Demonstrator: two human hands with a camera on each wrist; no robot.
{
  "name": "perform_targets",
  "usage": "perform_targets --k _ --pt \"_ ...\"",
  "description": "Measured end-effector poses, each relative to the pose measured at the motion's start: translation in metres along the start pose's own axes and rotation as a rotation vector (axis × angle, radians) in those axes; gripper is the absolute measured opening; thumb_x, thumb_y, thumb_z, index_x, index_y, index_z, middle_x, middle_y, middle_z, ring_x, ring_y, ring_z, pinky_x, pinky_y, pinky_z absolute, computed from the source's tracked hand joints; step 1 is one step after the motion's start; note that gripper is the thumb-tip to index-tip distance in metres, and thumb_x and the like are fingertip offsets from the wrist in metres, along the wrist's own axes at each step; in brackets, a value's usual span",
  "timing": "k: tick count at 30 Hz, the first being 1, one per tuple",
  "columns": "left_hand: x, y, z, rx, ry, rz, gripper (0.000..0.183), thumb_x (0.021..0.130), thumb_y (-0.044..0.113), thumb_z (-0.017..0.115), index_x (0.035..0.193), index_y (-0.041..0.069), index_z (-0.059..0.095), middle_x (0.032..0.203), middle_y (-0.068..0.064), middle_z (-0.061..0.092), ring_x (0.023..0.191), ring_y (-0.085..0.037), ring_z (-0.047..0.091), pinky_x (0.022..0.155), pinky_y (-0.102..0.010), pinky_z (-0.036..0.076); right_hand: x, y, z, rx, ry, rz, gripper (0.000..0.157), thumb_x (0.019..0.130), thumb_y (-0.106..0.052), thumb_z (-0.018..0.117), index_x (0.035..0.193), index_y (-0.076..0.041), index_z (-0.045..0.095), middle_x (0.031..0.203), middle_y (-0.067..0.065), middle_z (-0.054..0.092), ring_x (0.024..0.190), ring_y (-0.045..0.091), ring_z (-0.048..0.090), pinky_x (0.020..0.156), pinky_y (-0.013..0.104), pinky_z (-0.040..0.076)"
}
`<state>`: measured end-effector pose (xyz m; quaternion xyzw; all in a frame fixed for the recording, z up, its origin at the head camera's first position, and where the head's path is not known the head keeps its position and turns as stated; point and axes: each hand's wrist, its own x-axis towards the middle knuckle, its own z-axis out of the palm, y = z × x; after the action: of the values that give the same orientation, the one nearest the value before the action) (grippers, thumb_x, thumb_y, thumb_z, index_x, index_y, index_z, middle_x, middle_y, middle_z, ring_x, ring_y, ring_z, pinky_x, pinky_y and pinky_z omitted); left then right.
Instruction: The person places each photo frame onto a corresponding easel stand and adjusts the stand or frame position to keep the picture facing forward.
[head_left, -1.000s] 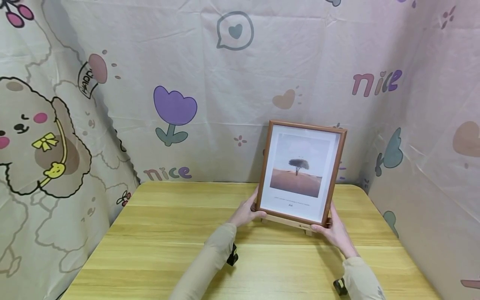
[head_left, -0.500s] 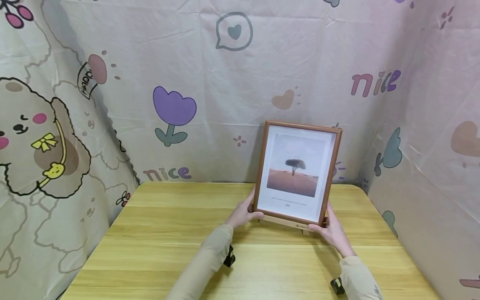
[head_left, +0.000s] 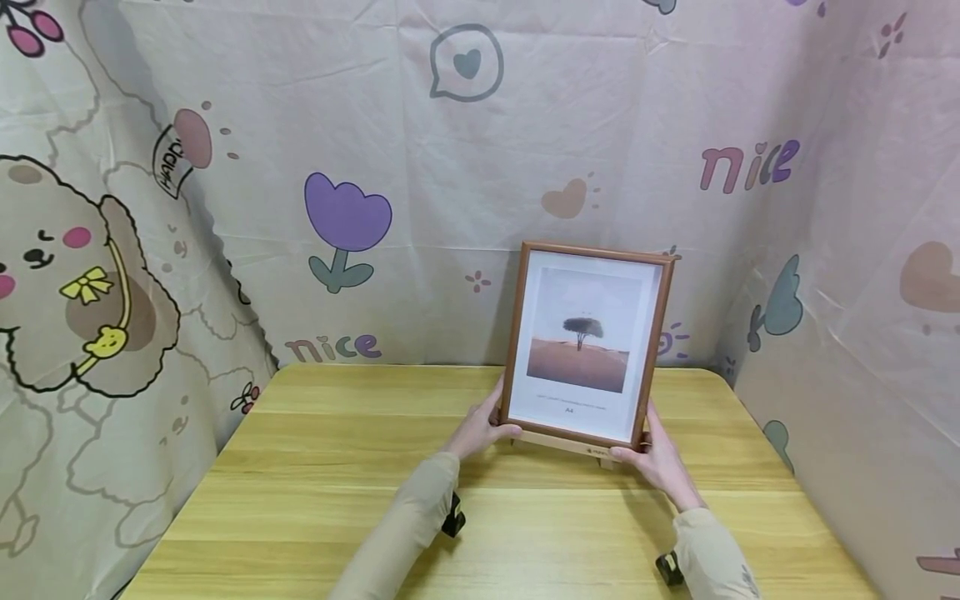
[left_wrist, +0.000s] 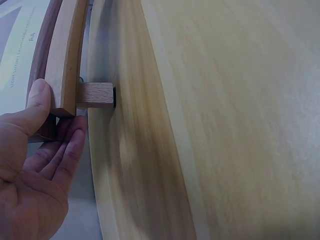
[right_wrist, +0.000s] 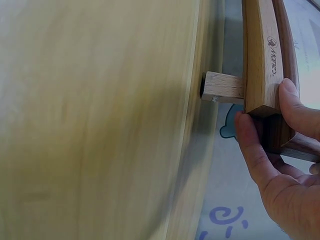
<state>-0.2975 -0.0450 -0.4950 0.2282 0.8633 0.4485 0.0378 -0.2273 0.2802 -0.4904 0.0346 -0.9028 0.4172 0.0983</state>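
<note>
A brown-framed picture [head_left: 577, 342] of a tree leans back on a small wooden easel [head_left: 557, 443], at the table's right half. My left hand [head_left: 477, 431] grips the picture frame's lower left corner, and in the left wrist view its thumb [left_wrist: 40, 95] lies on the front, by the easel's ledge [left_wrist: 62, 60]. At the lower right corner my right hand [head_left: 662, 463] holds on likewise. The right wrist view shows that thumb [right_wrist: 291, 97] against the frame and a fingertip under the end of the ledge [right_wrist: 262, 55]. The easel's rear is hidden.
The wood-grain table [head_left: 337, 500] carries the easel on short legs, one of them a square leg [left_wrist: 96, 94] touching the tabletop. A patterned cloth [head_left: 442, 167] hangs behind and along both sides. A black device [head_left: 453, 517] sits under the left sleeve.
Both hands, the picture frame and the easel have shifted a little to the left together. The grip at the two lower corners looks the same.
</note>
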Motion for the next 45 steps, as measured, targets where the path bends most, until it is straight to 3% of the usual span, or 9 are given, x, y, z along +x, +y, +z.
perform_targets --k 7,16,23,31,38,45 --pt "-0.003 -0.001 -0.003 0.014 0.011 -0.003 0.103 0.09 0.032 0.074 0.164 0.016 0.003 0.078 -0.001 0.05 0.074 -0.011 0.044 0.072 -0.025 0.042 0.002 -0.003 0.003 0.019 -0.01 -0.002 0.117 0.08 -0.011 0.085 0.162 -0.006 0.002 0.124 0.041 0.059 0.102 0.045 0.068 0.079 0.032 0.056" --pt "-0.008 -0.002 -0.008 0.002 0.025 0.003 0.104 0.09 0.03 0.075 0.164 0.017 0.003 0.078 -0.005 0.056 0.074 -0.011 0.047 0.071 -0.024 0.042 0.004 -0.008 0.007 0.024 -0.017 -0.006 0.117 0.08 -0.011 0.084 0.162 -0.007 0.0 0.126 0.041 0.058 0.103 0.045 0.068 0.085 0.04 0.057" --pt "-0.011 -0.004 -0.011 -0.005 0.034 -0.005 0.104 0.089 0.028 0.075 0.164 0.015 0.004 0.079 -0.005 0.057 0.075 -0.012 0.048 0.071 -0.024 0.043 0.007 -0.009 0.012 0.026 -0.029 0.005 0.118 0.081 -0.011 0.084 0.163 -0.008 -0.001 0.126 0.041 0.058 0.102 0.044 0.068 0.085 0.039 0.057" --pt "-0.015 -0.008 -0.016 -0.017 0.042 -0.033 0.105 0.088 0.031 0.076 0.164 0.022 0.004 0.078 -0.002 0.054 0.076 -0.011 0.047 0.072 -0.024 0.044 0.009 -0.013 0.016 0.045 -0.041 0.016 0.118 0.081 -0.011 0.084 0.163 -0.015 -0.001 0.122 0.039 0.062 0.103 0.042 0.069 0.083 0.037 0.057" --pt "-0.018 -0.011 -0.019 -0.014 0.063 -0.032 0.105 0.087 0.03 0.077 0.164 0.022 0.005 0.081 -0.006 0.058 0.077 -0.012 0.05 0.075 -0.025 0.045 0.011 -0.016 0.02 0.037 -0.045 0.022 0.118 0.081 -0.009 0.083 0.163 -0.014 -0.001 0.122 0.038 0.062 0.103 0.041 0.068 0.087 0.042 0.058" --pt "-0.022 -0.013 -0.023 -0.019 0.066 -0.028 0.105 0.088 0.029 0.076 0.164 0.019 0.005 0.085 -0.008 0.062 0.078 -0.012 0.052 0.076 -0.026 0.048 0.013 -0.019 0.024 0.059 -0.05 0.021 0.119 0.08 -0.01 0.084 0.163 -0.013 0.0 0.124 0.038 0.06 0.103 0.04 0.068 0.084 0.038 0.059"
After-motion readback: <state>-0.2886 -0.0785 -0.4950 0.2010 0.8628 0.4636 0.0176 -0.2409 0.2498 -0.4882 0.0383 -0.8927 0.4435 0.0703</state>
